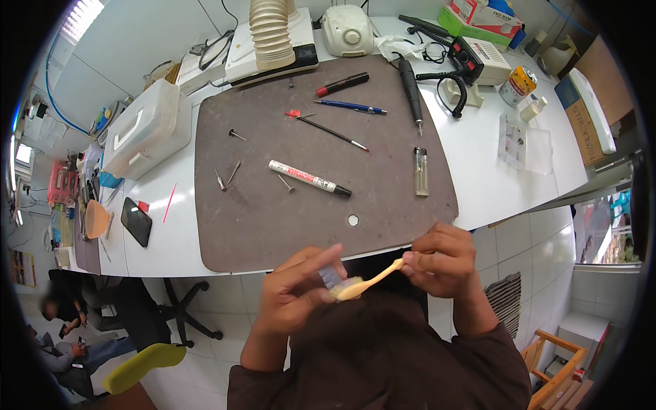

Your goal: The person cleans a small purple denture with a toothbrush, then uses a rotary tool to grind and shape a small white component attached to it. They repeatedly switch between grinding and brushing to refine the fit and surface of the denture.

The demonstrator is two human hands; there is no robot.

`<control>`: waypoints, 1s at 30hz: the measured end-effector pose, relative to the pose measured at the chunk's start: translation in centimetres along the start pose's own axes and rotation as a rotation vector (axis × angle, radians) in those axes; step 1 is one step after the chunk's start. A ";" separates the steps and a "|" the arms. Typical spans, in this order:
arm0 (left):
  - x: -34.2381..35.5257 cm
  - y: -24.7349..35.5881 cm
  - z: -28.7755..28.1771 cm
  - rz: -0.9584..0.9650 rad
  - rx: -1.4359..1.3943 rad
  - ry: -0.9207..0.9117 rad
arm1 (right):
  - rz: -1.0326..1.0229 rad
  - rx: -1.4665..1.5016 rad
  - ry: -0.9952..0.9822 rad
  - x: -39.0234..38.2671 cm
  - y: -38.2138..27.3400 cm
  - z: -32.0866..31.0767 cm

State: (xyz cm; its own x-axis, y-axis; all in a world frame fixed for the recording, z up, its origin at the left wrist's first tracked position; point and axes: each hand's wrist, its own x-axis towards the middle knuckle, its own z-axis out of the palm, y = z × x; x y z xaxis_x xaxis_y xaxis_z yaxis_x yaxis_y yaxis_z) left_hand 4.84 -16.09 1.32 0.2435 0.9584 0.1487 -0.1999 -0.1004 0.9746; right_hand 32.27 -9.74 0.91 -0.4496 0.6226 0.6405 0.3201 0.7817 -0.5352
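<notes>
Lettering shows on the white marker (pixel 309 179), the brown-sided carton (pixel 579 117) and the red-and-white box (pixel 484 18).

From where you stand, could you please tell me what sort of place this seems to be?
Most likely a small workshop, perhaps a dental lab: a slim hand drill lies on the brown mat, with a ribbed hose beyond the mat's far edge.

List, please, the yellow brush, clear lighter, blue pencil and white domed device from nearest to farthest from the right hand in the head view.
1. Yellow brush: in the right hand.
2. Clear lighter: right side of the brown mat.
3. Blue pencil: farther back, left of the lighter.
4. White domed device: beyond the mat's far edge.
</notes>
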 end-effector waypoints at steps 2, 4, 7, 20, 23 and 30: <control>-0.4 0.5 0.2 -0.016 -0.242 -0.001 | 0.008 -0.018 -0.006 -0.2 0.5 -0.2; -0.4 0.5 0.3 -0.036 -0.428 -0.026 | 0.045 -0.050 -0.026 -0.5 0.5 -0.6; -0.2 0.4 0.2 -0.037 -0.560 -0.063 | 0.084 0.002 0.063 -1.5 1.1 -0.3; 0.2 -0.2 0.4 -0.037 -0.667 -0.148 | 0.129 0.074 0.114 -2.5 0.2 0.0; 0.2 -0.2 0.4 -0.042 -0.674 -0.154 | 0.113 0.059 0.110 -2.2 -0.1 -0.3; 0.6 0.1 0.6 -0.033 -0.222 -0.086 | -0.010 -0.013 0.031 -0.5 -1.1 -0.5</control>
State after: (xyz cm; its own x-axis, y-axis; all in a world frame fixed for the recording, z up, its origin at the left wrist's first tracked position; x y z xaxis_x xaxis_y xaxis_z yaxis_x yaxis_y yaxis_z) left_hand 5.53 -15.68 1.57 0.3310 0.9331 0.1406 -0.3920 0.0005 0.9200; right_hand 32.51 -10.93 1.46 -0.4266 0.6153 0.6629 0.3269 0.7883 -0.5213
